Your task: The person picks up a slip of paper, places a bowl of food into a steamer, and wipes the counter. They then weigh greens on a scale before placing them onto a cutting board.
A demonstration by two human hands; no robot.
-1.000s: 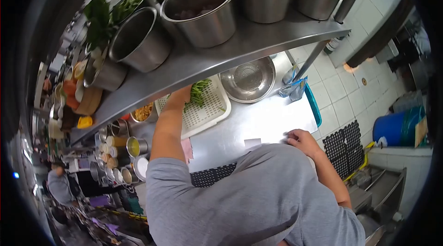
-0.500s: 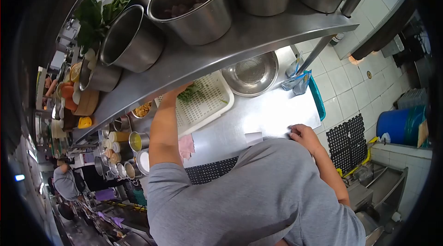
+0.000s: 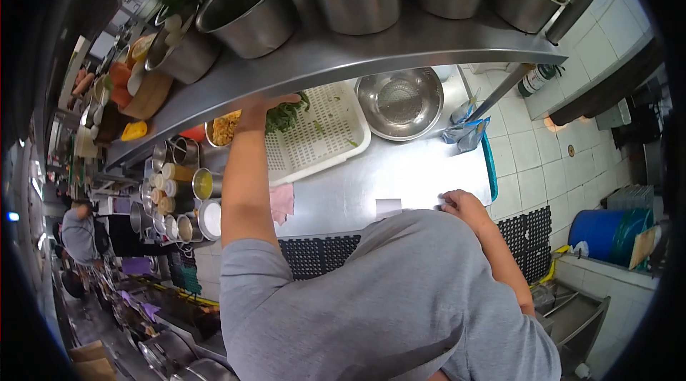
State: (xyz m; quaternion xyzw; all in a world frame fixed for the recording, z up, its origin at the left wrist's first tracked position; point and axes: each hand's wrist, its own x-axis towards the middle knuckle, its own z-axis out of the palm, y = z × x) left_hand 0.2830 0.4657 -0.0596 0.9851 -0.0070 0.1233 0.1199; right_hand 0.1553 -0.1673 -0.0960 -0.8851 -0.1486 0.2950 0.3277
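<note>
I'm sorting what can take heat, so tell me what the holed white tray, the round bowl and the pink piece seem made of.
White tray: likely matt plastic, with thick, moulded-looking rims.
Round bowl: shiny metal, probably stainless steel, given its silvery highlights.
Pink piece: limp, dull, probably cloth; paper possible.

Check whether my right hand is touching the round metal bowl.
Apart. The head view shows a stretch of counter between your right hand and the metal bowl.
</note>
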